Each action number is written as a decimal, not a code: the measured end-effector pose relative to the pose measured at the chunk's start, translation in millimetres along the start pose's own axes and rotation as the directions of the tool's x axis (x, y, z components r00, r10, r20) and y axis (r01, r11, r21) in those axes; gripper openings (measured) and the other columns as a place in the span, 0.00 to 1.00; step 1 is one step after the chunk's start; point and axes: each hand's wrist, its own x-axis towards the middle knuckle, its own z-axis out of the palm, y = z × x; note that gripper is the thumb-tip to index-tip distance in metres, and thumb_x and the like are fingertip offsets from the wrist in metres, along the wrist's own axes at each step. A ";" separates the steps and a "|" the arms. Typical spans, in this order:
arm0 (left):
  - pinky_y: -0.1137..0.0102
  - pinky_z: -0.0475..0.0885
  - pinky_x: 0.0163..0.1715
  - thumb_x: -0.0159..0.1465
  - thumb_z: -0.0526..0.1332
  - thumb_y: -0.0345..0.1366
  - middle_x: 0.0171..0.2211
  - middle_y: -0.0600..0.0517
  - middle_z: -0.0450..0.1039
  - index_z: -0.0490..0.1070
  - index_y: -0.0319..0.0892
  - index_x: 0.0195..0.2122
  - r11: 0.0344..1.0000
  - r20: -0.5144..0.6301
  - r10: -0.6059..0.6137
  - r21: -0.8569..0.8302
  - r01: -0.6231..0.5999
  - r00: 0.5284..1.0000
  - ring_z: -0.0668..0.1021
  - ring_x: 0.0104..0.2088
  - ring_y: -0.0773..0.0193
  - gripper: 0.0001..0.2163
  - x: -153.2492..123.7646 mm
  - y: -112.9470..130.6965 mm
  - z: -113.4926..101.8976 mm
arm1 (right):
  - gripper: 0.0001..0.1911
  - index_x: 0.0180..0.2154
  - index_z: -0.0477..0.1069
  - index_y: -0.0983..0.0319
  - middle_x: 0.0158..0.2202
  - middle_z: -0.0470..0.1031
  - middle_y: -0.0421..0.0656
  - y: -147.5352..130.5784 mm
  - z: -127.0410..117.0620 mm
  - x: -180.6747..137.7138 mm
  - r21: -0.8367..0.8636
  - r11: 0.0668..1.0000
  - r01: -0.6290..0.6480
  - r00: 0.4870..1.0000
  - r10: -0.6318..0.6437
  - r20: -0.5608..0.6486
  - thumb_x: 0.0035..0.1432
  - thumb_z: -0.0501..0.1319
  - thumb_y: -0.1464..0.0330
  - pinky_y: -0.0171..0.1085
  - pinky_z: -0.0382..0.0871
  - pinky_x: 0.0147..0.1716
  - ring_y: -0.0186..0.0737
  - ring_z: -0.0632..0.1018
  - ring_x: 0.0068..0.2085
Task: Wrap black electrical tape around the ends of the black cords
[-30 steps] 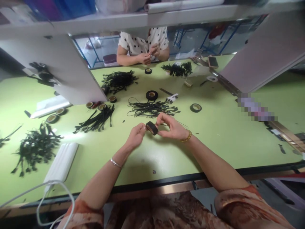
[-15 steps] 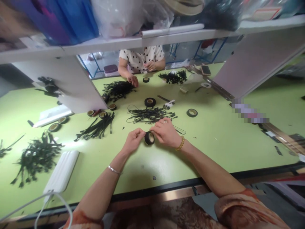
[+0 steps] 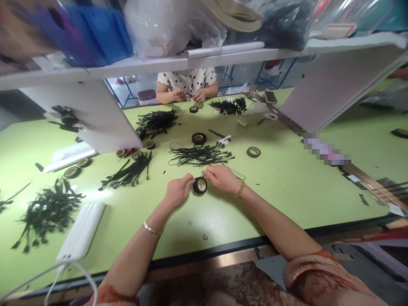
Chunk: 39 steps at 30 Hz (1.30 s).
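Far to the left on the green table (image 3: 287, 187) lie a white power strip (image 3: 83, 231) and a heap of black wires (image 3: 47, 210), well away from the hands. The left hand (image 3: 177, 191) is curled around the near side of a small roll of black tape (image 3: 200, 185), with its fingers bent in and pinching the roll so it stays put. The roll sits just above the table, right between the two hands and near the middle of the table's front part. To do this bit well, I think the left hand should keep the roll steady and not let it spin, while the other hand works slowly at the edge of the tape. The right hand (image 3: 223, 178) touches the top and far side of the roll, fingers close together as if picking at the tape end, but I cannot tell if it has hold of the end. Just behind the hands lies a loose pile of thin black cords (image 3: 200, 155), and further right a spare tape ring (image 3: 253, 151) rests alone.
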 end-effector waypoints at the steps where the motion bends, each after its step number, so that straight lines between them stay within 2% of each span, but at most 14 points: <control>1: 0.71 0.60 0.26 0.70 0.48 0.40 0.22 0.55 0.70 0.70 0.44 0.36 0.996 0.003 0.028 0.090 -0.028 1.000 0.69 0.22 0.65 0.12 0.0 0.7 -0.8 | 0.23 0.23 0.62 0.61 0.22 0.66 0.40 0.0 -0.7 0.0 0.010 1.000 -0.015 1.000 0.015 0.015 0.68 0.47 0.59 0.36 0.48 0.28 0.35 0.60 0.25; 6: 0.68 0.64 0.32 0.67 0.50 0.28 0.33 0.48 0.75 0.70 0.42 0.35 0.913 -0.021 0.205 0.364 -0.184 0.978 0.74 0.32 0.61 0.10 -0.2 1.0 4.7 | 0.26 0.18 0.56 0.61 0.18 0.60 0.38 -0.5 -5.0 0.6 0.219 0.975 -0.046 0.994 0.023 0.107 0.67 0.47 0.56 0.35 0.51 0.28 0.33 0.60 0.22; 9: 0.68 0.65 0.31 0.68 0.49 0.29 0.30 0.48 0.73 0.68 0.41 0.34 0.946 -0.110 0.147 0.305 -0.107 0.983 0.72 0.31 0.61 0.10 -0.4 0.1 11.5 | 0.26 0.18 0.57 0.61 0.17 0.60 0.37 -0.6 -6.3 1.0 0.428 0.900 -0.083 0.980 -0.003 0.197 0.65 0.48 0.55 0.34 0.55 0.28 0.32 0.61 0.22; 12: 0.68 0.66 0.31 0.69 0.47 0.32 0.30 0.49 0.71 0.66 0.41 0.35 0.984 -0.171 0.074 0.170 -0.044 0.982 0.71 0.30 0.62 0.10 -0.3 0.2 14.0 | 0.27 0.18 0.59 0.61 0.16 0.59 0.35 2.0 -6.8 1.3 0.527 0.838 -0.144 0.967 0.006 0.255 0.63 0.50 0.52 0.33 0.55 0.26 0.30 0.59 0.20; 17: 0.68 0.67 0.34 0.67 0.51 0.34 0.32 0.50 0.72 0.66 0.42 0.36 0.990 -0.098 0.135 0.063 -0.129 0.986 0.71 0.31 0.64 0.06 -1.2 1.5 9.4 | 0.29 0.18 0.63 0.62 0.15 0.60 0.35 10.7 -7.1 1.0 0.621 0.750 -0.228 0.945 0.016 0.327 0.59 0.54 0.47 0.33 0.54 0.24 0.29 0.59 0.19; 21: 0.70 0.64 0.30 0.67 0.52 0.36 0.28 0.52 0.71 0.67 0.42 0.32 0.984 -0.039 0.156 0.087 -0.153 0.987 0.69 0.27 0.66 0.08 -1.1 -0.6 6.4 | 0.30 0.19 0.69 0.64 0.14 0.64 0.36 13.5 -6.8 0.8 0.666 0.703 -0.250 0.923 -0.034 0.383 0.57 0.59 0.46 0.33 0.59 0.25 0.29 0.63 0.18; 23: 0.70 0.62 0.27 0.68 0.50 0.36 0.27 0.52 0.70 0.67 0.41 0.31 0.972 -0.023 0.175 0.163 -0.169 0.984 0.68 0.26 0.66 0.10 -1.0 -2.5 6.6 | 0.31 0.21 0.73 0.65 0.15 0.69 0.39 14.7 -7.6 1.4 0.702 0.638 -0.317 0.918 0.021 0.395 0.56 0.59 0.44 0.34 0.64 0.27 0.31 0.68 0.20; 25: 0.70 0.58 0.25 0.69 0.49 0.35 0.27 0.50 0.69 0.67 0.41 0.31 0.943 -0.046 0.218 0.266 -0.198 0.975 0.68 0.26 0.65 0.12 -1.8 -3.7 7.7 | 0.31 0.26 0.75 0.65 0.21 0.76 0.45 17.8 -10.5 2.3 0.774 0.510 -0.376 0.926 0.170 0.338 0.55 0.59 0.42 0.35 0.69 0.29 0.34 0.74 0.24; 27: 0.70 0.53 0.23 0.69 0.48 0.34 0.26 0.49 0.69 0.67 0.41 0.31 0.894 -0.082 0.312 0.363 -0.264 0.946 0.67 0.26 0.64 0.12 -3.5 -3.2 9.1 | 0.30 0.29 0.75 0.64 0.27 0.80 0.48 22.5 -15.1 2.9 0.850 0.392 -0.353 0.919 0.315 0.236 0.52 0.62 0.42 0.35 0.71 0.29 0.35 0.77 0.27; 28: 0.69 0.52 0.22 0.69 0.48 0.33 0.25 0.49 0.68 0.67 0.41 0.30 0.861 -0.092 0.378 0.401 -0.313 0.921 0.66 0.26 0.64 0.13 -4.5 -2.1 9.8 | 0.28 0.29 0.74 0.64 0.28 0.80 0.48 24.6 -17.6 2.9 0.867 0.376 -0.327 0.918 0.342 0.198 0.50 0.65 0.43 0.35 0.71 0.29 0.34 0.77 0.27; 31: 0.68 0.52 0.23 0.69 0.50 0.30 0.23 0.51 0.66 0.66 0.41 0.28 0.739 -0.097 0.578 0.483 -0.470 0.810 0.65 0.25 0.65 0.12 -7.7 2.9 11.6 | 0.24 0.28 0.72 0.64 0.26 0.79 0.45 25.4 -21.6 2.1 0.807 0.487 -0.334 0.940 0.238 0.245 0.47 0.70 0.49 0.32 0.68 0.27 0.31 0.75 0.25; 34: 0.67 0.53 0.24 0.68 0.51 0.28 0.22 0.52 0.65 0.67 0.42 0.29 0.649 -0.106 0.683 0.541 -0.535 0.722 0.65 0.26 0.64 0.11 -9.7 6.7 14.2 | 0.21 0.30 0.73 0.64 0.23 0.77 0.41 14.6 -16.5 0.7 0.685 0.632 -0.362 0.923 0.143 0.357 0.47 0.70 0.53 0.32 0.66 0.26 0.32 0.74 0.24; 37: 0.67 0.53 0.24 0.68 0.52 0.29 0.22 0.51 0.66 0.67 0.42 0.29 0.621 -0.117 0.714 0.561 -0.547 0.690 0.66 0.26 0.64 0.10 -10.5 6.9 19.1 | 0.15 0.34 0.72 0.63 0.19 0.73 0.36 -0.9 -4.3 -0.1 0.672 0.637 -0.377 0.913 0.135 0.385 0.47 0.69 0.60 0.30 0.62 0.22 0.30 0.71 0.21; 39: 0.67 0.53 0.24 0.68 0.52 0.30 0.22 0.50 0.67 0.67 0.41 0.29 0.644 -0.117 0.685 0.559 -0.522 0.719 0.67 0.25 0.63 0.11 -10.6 6.3 23.6 | 0.13 0.35 0.71 0.62 0.15 0.66 0.31 -8.6 4.3 -0.2 0.679 0.637 -0.366 0.927 0.187 0.324 0.46 0.68 0.66 0.29 0.56 0.19 0.27 0.64 0.18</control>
